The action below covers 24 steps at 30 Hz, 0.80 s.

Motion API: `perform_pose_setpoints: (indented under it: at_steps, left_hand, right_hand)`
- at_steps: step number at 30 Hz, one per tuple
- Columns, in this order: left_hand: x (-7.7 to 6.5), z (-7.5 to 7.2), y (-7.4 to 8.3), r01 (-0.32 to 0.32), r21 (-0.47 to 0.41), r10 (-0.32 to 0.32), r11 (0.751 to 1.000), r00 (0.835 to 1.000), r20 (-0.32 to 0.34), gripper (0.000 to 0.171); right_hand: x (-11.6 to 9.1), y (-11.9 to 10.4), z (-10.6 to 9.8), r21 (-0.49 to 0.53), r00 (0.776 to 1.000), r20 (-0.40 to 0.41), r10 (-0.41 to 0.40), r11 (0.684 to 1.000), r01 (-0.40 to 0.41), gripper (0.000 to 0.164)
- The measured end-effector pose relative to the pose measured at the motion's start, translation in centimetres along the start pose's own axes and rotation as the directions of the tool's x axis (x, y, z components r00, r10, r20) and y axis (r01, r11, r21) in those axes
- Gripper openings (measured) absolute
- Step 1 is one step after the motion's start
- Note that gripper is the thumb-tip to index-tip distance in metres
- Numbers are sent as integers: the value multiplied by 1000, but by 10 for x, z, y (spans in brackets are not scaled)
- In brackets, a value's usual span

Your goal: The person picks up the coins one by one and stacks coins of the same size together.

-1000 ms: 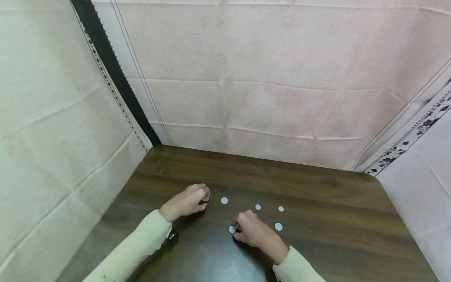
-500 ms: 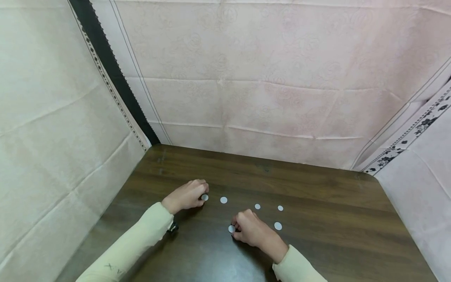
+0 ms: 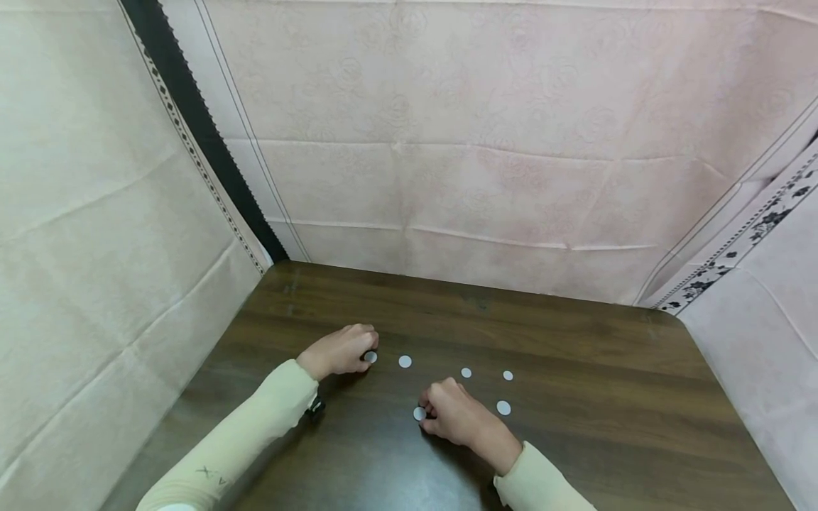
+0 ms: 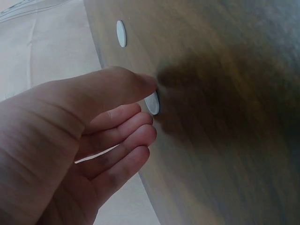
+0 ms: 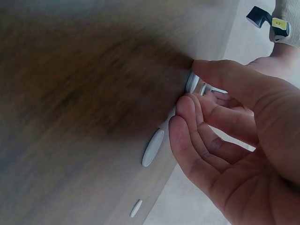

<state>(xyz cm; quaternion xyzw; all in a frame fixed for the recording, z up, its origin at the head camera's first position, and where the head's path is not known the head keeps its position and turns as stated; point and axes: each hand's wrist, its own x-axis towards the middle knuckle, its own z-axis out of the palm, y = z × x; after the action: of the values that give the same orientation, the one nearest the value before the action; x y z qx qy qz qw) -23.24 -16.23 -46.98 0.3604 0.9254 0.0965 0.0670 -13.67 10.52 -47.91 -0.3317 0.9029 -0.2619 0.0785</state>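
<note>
White round flat discs lie on the brown wooden table (image 3: 575,426). My left hand (image 3: 341,351) pinches one disc (image 3: 371,357) at the table's surface. In the left wrist view the thumb lies over the edge of that disc (image 4: 153,104), and the other fingers are loosely bent. Nearer the front, my right hand (image 3: 460,415) has its thumb and fingertips around another disc (image 3: 420,413). Seen from the right wrist, that disc (image 5: 191,82) sits between thumb and forefinger, partly covered by them.
A large disc (image 3: 405,361) lies just right of the left hand. Two smaller discs, one (image 3: 466,372) left of the other (image 3: 508,375), lie beyond the right hand, with a larger disc (image 3: 503,408) beside it. Pale cloth (image 3: 447,142) hangs behind the table and along both sides.
My left hand has shifted slightly away from me, and its disc, partly covered before, now shows between thumb and fingers. The right hand stays in place with its disc.
</note>
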Motion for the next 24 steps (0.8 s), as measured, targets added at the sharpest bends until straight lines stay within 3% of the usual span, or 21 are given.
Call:
perform_pose_setpoints:
  at_steps: [9,15,24]
  left_hand:
    - [4,-3,1,-37,49,35,998,998,51,9]
    - [7,-6,1,-31,53,25,998,995,99,6]
    - [12,-11,0,-31,36,28,999,994,105,11]
  right_hand:
    - [1,0,0,-9,1000,5,3,1000,-3,11]
    - [0,0,1,-17,1000,-19,-19,1000,18,16]
    - [0,1,1,-17,1000,-21,-12,1000,12,12]
